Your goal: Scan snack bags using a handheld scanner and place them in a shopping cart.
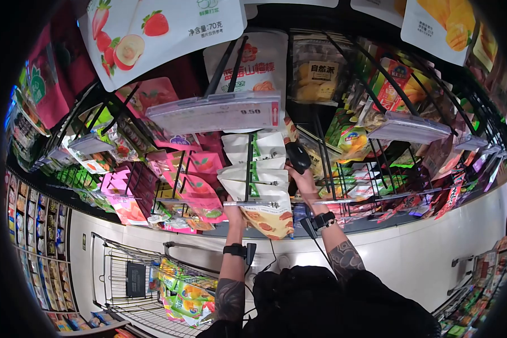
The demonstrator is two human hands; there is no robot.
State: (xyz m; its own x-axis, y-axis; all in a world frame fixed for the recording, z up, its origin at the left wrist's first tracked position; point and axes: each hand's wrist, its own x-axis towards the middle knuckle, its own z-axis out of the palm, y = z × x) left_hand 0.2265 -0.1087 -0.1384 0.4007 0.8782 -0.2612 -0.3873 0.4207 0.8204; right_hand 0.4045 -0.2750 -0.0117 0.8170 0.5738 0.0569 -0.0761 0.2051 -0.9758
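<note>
Centre: white snack packets (265, 173), hanging in a row. Seven o'clock: left hand (234, 212), fingers hidden, at packets' lower edge. Three o'clock: right hand (304, 180), beside black object (298, 156). Eight o'clock: shopping cart (136, 279), bagged goods (187, 298) inside.

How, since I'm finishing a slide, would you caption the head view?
Left hand and right hand among hanging snack bags, a shopping cart at left.

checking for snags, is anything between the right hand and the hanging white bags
Nothing visible: the right hand is close beside the right edge of the white bags, though contact is unclear. A black rod runs along the bags' middle, not between.
</note>
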